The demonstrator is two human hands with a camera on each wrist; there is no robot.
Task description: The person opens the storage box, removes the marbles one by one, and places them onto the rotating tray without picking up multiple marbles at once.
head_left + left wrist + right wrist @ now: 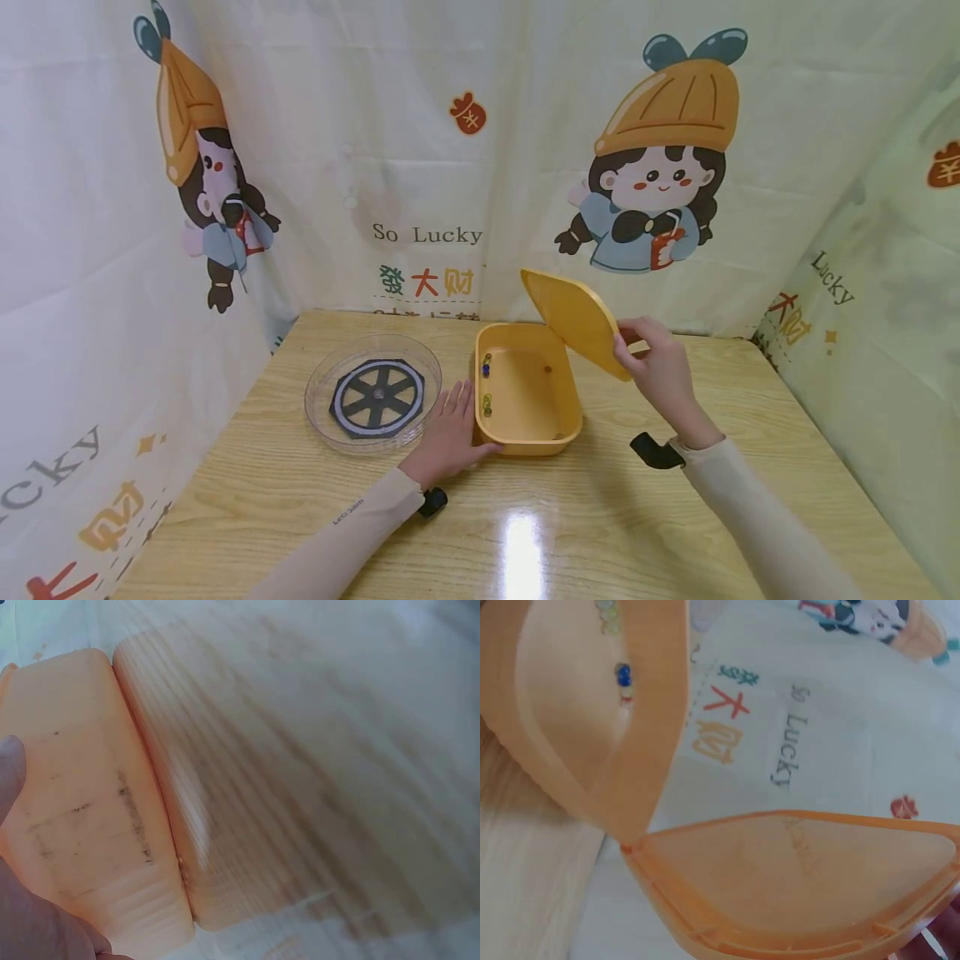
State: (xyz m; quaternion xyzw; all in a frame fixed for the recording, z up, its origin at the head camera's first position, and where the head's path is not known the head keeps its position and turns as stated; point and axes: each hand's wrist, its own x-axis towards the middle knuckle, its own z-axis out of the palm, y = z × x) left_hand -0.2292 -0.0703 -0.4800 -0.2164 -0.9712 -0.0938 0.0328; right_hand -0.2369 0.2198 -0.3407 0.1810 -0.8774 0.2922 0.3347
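An orange plastic box (527,446) stands on the table, with several small glass marbles (487,367) along its left inner side, blue and yellow-green among them. My left hand (448,433) rests against the box's left side, its fingers straight and its thumb by the front corner. My right hand (660,367) pinches the edge of the orange lid (573,317), thumb on one face. The lid is raised and tilted, overlapping the box's back right corner in the head view. In the right wrist view, the lid's rimmed face (802,877) shows next to the box (656,712).
A round clear plastic dish (322,437) stands left of the box. A dark wheel-shaped pattern (377,398) with spokes shows in it. Printed cloth (525,183) hangs behind the wooden table (592,533) and at both sides.
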